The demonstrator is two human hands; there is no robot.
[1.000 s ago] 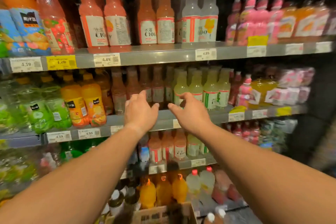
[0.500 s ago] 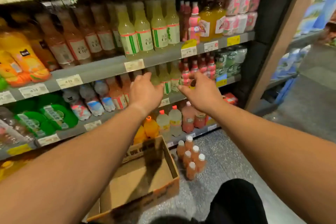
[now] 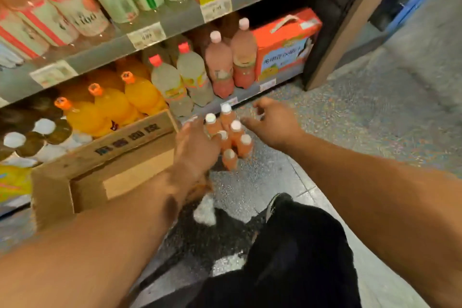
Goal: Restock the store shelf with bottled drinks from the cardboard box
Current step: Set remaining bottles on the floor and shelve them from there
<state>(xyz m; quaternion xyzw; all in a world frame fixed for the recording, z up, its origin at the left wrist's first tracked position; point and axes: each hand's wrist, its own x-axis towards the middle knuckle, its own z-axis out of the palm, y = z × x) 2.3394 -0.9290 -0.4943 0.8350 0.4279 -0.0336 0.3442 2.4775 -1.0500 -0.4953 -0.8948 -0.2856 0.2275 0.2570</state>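
Both hands reach down to the cluster of small bottles standing on the floor just right of the box, whose visible inside is bare. The left hand touches the cluster with fingers spread; the right hand hangs just beside it, its grip wide and empty. Judging by this, the step is picking up bottles; next, each hand needs to close round one and lift it to the shelf.

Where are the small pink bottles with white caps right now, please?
In the head view, the small pink bottles stand clustered on the floor, right of the cardboard box, between the left hand and right hand.
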